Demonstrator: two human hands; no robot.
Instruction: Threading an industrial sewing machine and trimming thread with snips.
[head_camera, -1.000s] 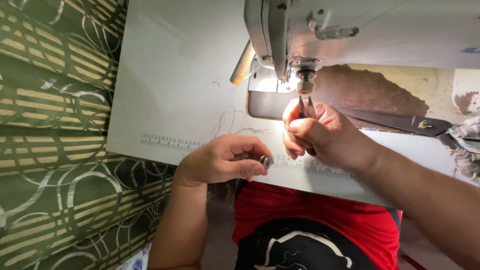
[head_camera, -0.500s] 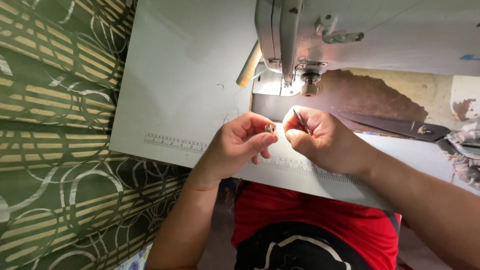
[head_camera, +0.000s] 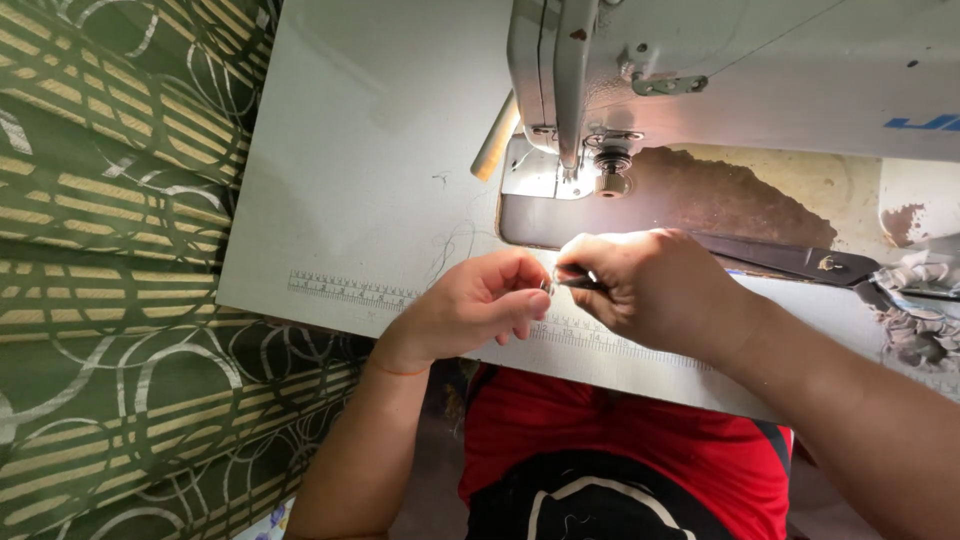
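Both hands meet over the front part of the white sewing table (head_camera: 350, 190), just below the machine head. The left hand (head_camera: 475, 310) has its fingers curled, and between the thumb and forefinger it pinches a small round metal part (head_camera: 546, 287) — it looks like a bobbin, but it is too small to be sure. The right hand (head_camera: 650, 290) is closed around a thin dark tool (head_camera: 582, 282), probably tweezers; its tip points to the left and reaches the metal part, so the two hands almost touch each other there.

Directly above the hands is the grey sewing machine (head_camera: 720, 70) with its presser foot and needle bar (head_camera: 610, 170). A wooden handle (head_camera: 495, 138) sticks out from behind the left side of the machine. A printed ruler strip (head_camera: 345, 290) runs along the near edge of the table, partly under the hands. To the right, behind the right wrist, black scissors (head_camera: 800, 262) lie on the table, and near them — at the right border — there is a small heap of grey fabric scraps (head_camera: 920, 320). Green cloth with ring and stripe pattern (head_camera: 110, 280) fills the left side. Under the table edge the person's red garment (head_camera: 640, 440) is visible.
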